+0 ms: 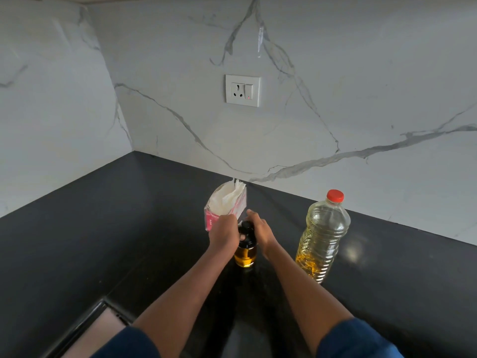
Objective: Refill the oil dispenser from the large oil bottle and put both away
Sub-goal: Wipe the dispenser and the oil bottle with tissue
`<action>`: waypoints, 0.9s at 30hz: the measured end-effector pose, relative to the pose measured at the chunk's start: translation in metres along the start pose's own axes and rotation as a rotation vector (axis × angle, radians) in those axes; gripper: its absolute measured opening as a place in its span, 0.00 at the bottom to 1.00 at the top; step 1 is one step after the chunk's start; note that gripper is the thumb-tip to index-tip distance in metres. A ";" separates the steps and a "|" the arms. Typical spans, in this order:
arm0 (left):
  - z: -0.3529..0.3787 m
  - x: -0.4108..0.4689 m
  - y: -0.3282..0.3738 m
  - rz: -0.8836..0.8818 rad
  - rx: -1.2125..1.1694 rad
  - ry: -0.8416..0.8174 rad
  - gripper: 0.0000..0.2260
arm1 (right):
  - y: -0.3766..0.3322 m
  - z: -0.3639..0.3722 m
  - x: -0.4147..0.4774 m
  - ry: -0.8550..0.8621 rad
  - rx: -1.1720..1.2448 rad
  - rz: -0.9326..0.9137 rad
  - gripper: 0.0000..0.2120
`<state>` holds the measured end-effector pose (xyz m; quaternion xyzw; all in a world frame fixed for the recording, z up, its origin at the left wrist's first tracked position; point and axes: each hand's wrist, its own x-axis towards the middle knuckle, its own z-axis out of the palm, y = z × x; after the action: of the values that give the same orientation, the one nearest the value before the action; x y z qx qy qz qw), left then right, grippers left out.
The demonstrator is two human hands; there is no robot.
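A small glass oil dispenser (pixel 245 255) with a black top and amber oil stands upright on the black counter (pixel 108 228). My left hand (pixel 224 233) grips the left side of its black top. My right hand (pixel 260 232) rests against the right side of that top, fingers partly spread. To the right, apart from my hands, the large clear oil bottle (pixel 321 237) stands upright with its red cap on, holding yellow oil.
A pack of white tissues in pink wrapping (pixel 227 206) leans just behind the dispenser. A white wall socket (pixel 242 90) sits on the marble backsplash. A recessed opening (pixel 93 329) lies at the counter's front left. The counter meets a corner at the left.
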<state>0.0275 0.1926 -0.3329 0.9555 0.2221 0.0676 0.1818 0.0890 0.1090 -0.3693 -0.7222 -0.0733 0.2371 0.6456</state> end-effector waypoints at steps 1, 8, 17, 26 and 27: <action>0.001 0.000 0.000 0.006 -0.003 0.003 0.13 | 0.001 0.002 0.001 -0.002 0.003 0.010 0.25; 0.002 0.002 -0.008 0.090 -0.043 -0.075 0.15 | 0.018 0.015 0.002 0.312 0.294 -0.024 0.19; 0.004 0.007 -0.010 0.195 -0.137 -0.245 0.25 | 0.038 0.037 -0.023 0.606 0.400 -0.120 0.08; 0.002 0.011 -0.006 0.207 -0.126 -0.237 0.14 | 0.059 0.061 -0.053 0.624 -0.090 -0.274 0.20; 0.001 0.012 -0.006 0.196 -0.110 -0.244 0.13 | 0.058 0.062 -0.054 0.630 -0.152 -0.287 0.20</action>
<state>0.0358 0.2022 -0.3357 0.9623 0.1001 -0.0197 0.2521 0.0030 0.1338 -0.4155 -0.7883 0.0112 -0.0968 0.6076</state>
